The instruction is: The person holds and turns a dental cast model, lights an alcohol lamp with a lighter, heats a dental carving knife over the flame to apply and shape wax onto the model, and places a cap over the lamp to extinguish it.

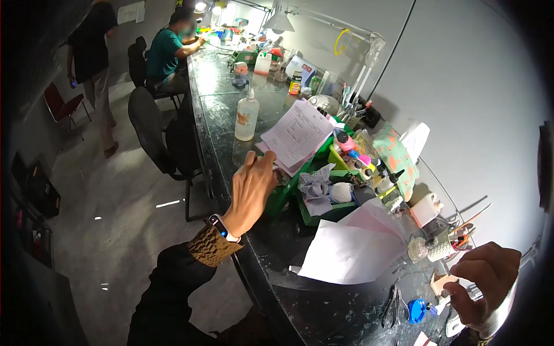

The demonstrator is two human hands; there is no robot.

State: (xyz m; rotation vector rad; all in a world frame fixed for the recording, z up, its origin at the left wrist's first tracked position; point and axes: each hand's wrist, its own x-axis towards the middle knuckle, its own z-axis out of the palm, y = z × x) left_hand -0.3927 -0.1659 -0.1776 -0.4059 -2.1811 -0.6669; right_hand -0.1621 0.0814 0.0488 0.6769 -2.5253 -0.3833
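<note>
My left hand (252,190) reaches over the bench beside the green tray (281,199) and the stack of written papers (300,134). Its fingers are bent, and the back of the hand hides what they grip, if anything. At the lower right, my right hand (487,282) is raised above the bench with thumb and fingers curled close together. A small dark thing shows by the thumb tip, too small to name. Below that hand lie pliers (395,307) and a round blue lid or tub (416,311). White sheets (346,254) lie between my hands.
A clear bottle (247,118) stands upright behind the papers. Green trays hold crumpled paper (317,187) and several small bottles. A cup of tools (441,249) stands near the wall. Chairs (147,130) line the bench; one person (164,55) sits at its far end, another (92,57) stands.
</note>
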